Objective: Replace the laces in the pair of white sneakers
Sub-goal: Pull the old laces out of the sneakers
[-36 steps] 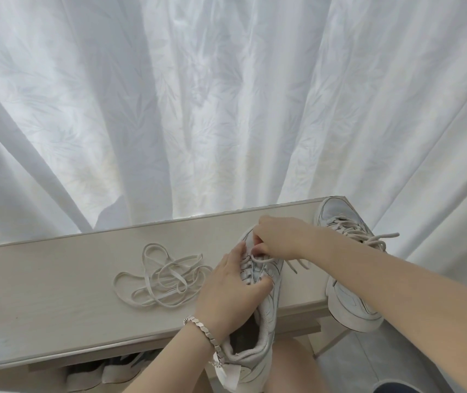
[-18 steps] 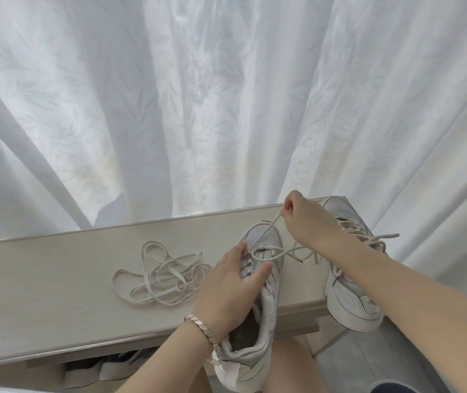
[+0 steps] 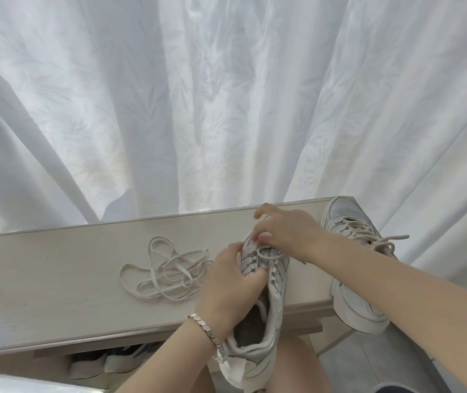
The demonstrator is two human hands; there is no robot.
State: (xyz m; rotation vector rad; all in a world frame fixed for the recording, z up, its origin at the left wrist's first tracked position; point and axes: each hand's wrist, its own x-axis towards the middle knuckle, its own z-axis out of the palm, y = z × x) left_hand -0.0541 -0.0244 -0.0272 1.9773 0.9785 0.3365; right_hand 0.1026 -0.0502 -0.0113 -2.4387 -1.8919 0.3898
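A white sneaker (image 3: 275, 302) lies lengthwise over the front edge of the pale table (image 3: 56, 279), heel toward me. My left hand (image 3: 226, 282) grips its upper from the left, thumb over the eyelets. My right hand (image 3: 283, 231) is at the toe end and pinches the lace (image 3: 266, 255) near the lowest eyelets. The second white sneaker (image 3: 351, 279), laced, sits at the table's right end with its lace ends trailing over the edge. A loose cream lace (image 3: 167, 273) lies tangled left of my left hand.
White curtains (image 3: 226, 109) hang right behind the table. Other shoes (image 3: 107, 364) sit on a shelf under the tabletop. My knee is below the held sneaker. Grey floor tiles (image 3: 368, 364) show at the lower right.
My right hand, which had pulled the lace up and to the right half a second ago, has come back down to the toe end of the sneaker. The left hand stayed in place.
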